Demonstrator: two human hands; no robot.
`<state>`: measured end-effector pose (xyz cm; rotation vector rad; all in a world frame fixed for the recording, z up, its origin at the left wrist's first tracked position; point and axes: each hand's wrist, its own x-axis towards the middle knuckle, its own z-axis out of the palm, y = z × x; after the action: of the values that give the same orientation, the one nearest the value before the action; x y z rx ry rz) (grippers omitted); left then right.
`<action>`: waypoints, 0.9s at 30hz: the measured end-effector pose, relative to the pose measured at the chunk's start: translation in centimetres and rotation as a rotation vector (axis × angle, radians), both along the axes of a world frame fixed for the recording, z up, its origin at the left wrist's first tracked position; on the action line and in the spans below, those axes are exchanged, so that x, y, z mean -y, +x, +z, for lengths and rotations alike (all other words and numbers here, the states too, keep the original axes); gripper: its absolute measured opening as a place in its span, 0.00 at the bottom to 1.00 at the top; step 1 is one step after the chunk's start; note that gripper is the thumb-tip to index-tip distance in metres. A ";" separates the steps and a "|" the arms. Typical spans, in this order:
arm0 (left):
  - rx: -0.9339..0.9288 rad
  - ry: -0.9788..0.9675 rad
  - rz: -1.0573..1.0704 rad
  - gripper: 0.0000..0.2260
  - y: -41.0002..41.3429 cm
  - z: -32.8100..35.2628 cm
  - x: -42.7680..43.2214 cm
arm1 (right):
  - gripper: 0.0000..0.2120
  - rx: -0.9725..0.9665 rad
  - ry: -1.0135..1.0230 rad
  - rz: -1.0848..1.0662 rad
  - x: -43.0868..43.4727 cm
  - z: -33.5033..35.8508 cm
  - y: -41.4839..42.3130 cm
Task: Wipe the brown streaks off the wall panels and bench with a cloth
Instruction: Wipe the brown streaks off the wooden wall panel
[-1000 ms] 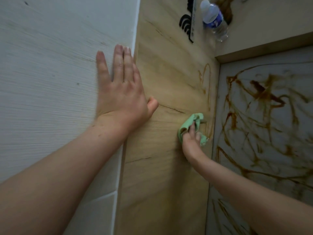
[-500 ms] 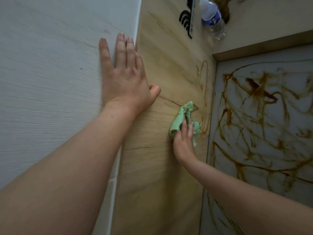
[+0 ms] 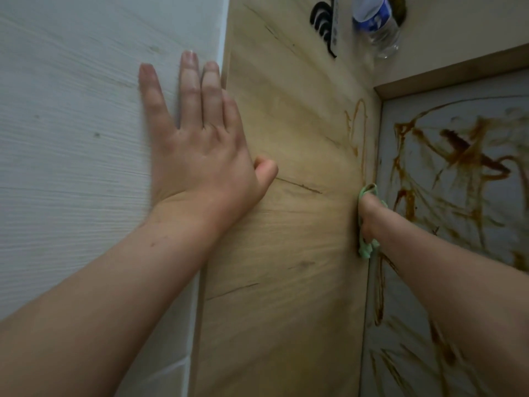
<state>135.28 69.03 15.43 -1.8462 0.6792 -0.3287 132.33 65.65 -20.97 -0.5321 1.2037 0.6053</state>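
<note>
Bottle (image 3: pixel 378 27) top right, contents unclear; right hand (image 3: pixel 369 216) grip holds crumpled green cloth (image 3: pixel 365 252) against tan panel (image 3: pixel 286 224); left hand (image 3: pixel 197 156) flat, fingers straight.

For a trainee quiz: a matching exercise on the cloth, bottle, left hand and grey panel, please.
1 green cloth
2 clear plastic bottle with a blue label
3 left hand
4 grey panel

A smeared with brown streaks
B flat, mostly on the white panel
C right hand holds it on the light wooden panel
D at the view's top

Pairs: 1-C, 2-D, 3-B, 4-A.
</note>
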 end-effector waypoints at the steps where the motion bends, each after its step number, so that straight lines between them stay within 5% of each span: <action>1: -0.004 -0.006 0.001 0.46 0.1 -0.1 0.1 | 0.36 0.003 -0.008 -0.009 1.2 0.4 0.9; 19: -0.082 -0.063 0.038 0.43 0.1 0.0 0.3 | 0.30 0.240 -0.294 -0.072 8.1 -3.2 9.9; 24: -0.093 -0.070 0.051 0.42 0.2 0.1 0.4 | 0.33 0.313 -0.242 -0.141 9.3 -1.7 11.7; 27: -0.098 -0.065 0.066 0.42 0.1 0.2 0.6 | 0.34 0.440 -0.401 -0.158 9.6 2.6 12.4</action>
<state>135.40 68.39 15.59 -1.9522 0.6791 -0.2208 144.71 56.09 -18.41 -0.8493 0.9328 0.0944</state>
